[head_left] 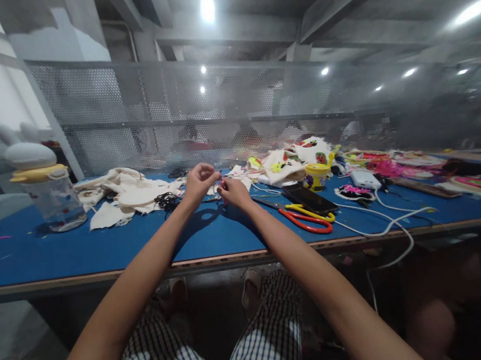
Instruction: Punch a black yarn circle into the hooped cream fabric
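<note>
Pinching a tiny pink piece (222, 183), the left hand (198, 182) and right hand (234, 192) are closed together above the blue tabletop (56, 249). Fingertips are best kept close and steady, since so small a thing is easily dropped.

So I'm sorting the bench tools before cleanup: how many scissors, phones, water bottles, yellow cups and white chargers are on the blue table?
Scissors: 2 (orange-handled, yellow-handled)
Phone: 1
Water bottle: 1
Yellow cup: 1
White charger: 1
Total: 6

Bright ceiling lamps (207, 7) glaring overhead, soft arm shadows on the blue table (34, 252), wide-angle bending at edges, right background blurred
</note>
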The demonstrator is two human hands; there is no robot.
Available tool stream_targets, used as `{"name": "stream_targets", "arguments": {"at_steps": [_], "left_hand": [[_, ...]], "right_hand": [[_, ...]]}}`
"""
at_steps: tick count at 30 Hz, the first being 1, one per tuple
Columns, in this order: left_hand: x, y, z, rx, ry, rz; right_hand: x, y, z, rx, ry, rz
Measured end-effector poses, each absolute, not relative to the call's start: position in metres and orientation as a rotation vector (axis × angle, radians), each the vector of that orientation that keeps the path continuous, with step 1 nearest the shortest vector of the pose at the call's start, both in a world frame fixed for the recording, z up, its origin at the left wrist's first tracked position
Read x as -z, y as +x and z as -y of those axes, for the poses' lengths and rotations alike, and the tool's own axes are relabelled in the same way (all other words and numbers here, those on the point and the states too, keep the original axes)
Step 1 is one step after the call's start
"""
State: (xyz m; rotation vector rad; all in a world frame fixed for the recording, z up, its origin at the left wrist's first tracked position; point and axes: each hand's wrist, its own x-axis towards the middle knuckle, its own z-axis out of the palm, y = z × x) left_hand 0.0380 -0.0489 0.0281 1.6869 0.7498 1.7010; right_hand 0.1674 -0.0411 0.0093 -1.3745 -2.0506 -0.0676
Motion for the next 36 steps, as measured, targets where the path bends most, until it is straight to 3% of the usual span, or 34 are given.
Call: {"name": "stream_targets", "arguments": {"at_steps": [8,36], "left_hand": [[-0.025,0.04,0.053,-1.846,1.988,-0.974],[-0.027,0.043,0.061,-1.77,2.096,-0.982]], "right_hand": [[-0.009,0.168,0.041,0.076,-1.355,2.05],[-0.004,0.171,0.029,0.106,-1.202,2.061]]}}
